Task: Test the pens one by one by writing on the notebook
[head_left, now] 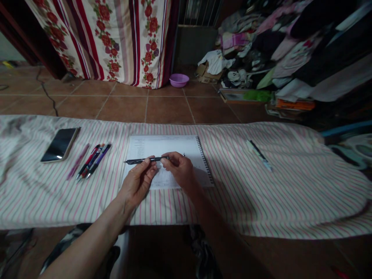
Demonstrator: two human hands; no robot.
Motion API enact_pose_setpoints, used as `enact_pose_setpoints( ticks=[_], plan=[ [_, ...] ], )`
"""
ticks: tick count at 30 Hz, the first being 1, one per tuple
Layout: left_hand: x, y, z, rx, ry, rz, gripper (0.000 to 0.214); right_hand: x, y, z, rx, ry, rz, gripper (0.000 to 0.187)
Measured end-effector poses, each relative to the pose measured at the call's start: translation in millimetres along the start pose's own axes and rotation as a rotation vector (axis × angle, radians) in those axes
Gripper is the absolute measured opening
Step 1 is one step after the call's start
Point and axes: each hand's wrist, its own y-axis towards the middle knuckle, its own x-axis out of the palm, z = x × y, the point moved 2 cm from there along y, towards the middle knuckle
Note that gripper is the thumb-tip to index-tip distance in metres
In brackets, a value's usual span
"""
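A black pen [139, 160] is held level over an open spiral notebook [168, 147] that lies on the striped cloth [261, 193]. My left hand [138, 182] pinches the pen near its middle with thumb and fingertips. My right hand [179, 169] grips the pen's right end, fingers curled round it. Both hands hover just above the notebook's lower half.
Several pens [92, 160] lie in a row left of the notebook, with a dark phone [59, 145] further left. One more pen [260, 155] rests on the cloth to the right. Beyond are tiled floor, a purple bowl [179, 80], a floral curtain and piled clothes.
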Motion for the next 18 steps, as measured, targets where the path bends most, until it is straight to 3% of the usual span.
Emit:
enact_pose_setpoints(
  ticks=[9,18],
  plan=[
    [-0.3,2,-1,0.011,-0.010,-0.008,0.018,5,-3,-2,0.032,0.111,0.011,0.017],
    [4.6,-1,-9,-0.024,-0.089,-0.035,0.018,13,-4,-2,0.107,0.367,0.009,0.022]
  ],
)
